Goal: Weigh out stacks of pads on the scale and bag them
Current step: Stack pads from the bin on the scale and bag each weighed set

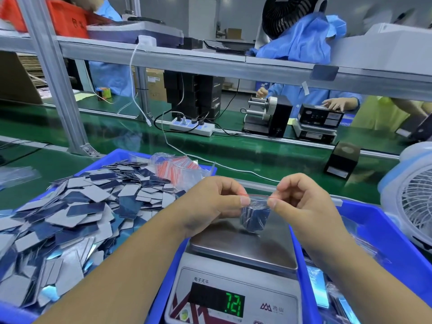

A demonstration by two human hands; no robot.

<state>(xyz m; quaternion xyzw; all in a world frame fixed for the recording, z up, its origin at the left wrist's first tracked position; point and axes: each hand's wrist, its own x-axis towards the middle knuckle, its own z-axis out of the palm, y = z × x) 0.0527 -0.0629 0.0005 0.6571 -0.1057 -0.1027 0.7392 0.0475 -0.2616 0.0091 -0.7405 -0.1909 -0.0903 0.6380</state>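
Pad count in bag unclear; right bin cut off

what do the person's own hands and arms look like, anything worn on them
Both are bare: the left hand and right hand wear no gloves, rings or watch, and both forearms are uncovered, with no sleeve in view. Fingernails are short and plain.

A factory packing line: a green conveyor belt runs under an aluminium-framed shelf, with blue parts bins, a digital scale and workers in blue smocks.
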